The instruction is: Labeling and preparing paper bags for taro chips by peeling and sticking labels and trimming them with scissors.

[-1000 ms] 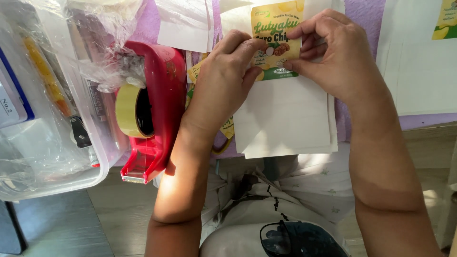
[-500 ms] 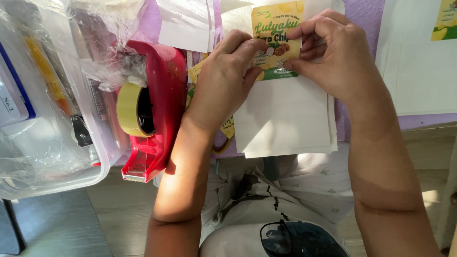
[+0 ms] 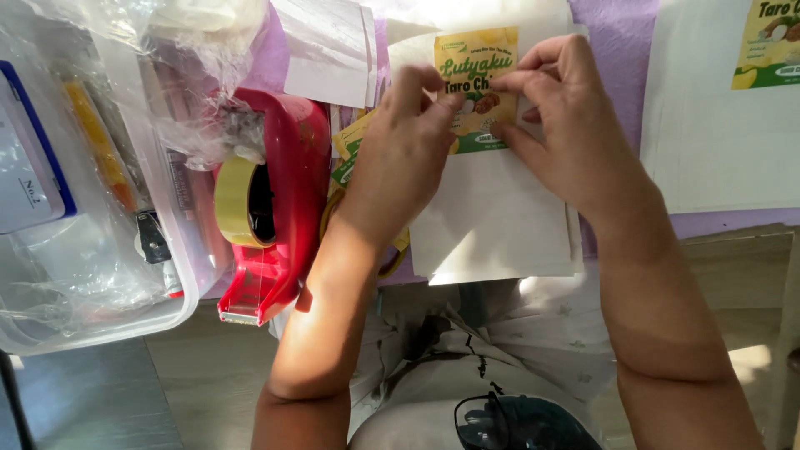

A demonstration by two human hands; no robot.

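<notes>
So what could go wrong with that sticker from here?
Both hands, left hand and right hand, pinch the sticker over the white bag; it might land crooked or crease. The left forearm sits close to the red tape dispenser near the table edge, so a nudge could knock it off.

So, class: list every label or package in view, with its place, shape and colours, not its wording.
Held label: top centre, on white bag; rectangular, yellow and green.
Second label: top right corner, same colours, cut off.
Loose labels: beside red tape dispenser, partly hidden.
</notes>
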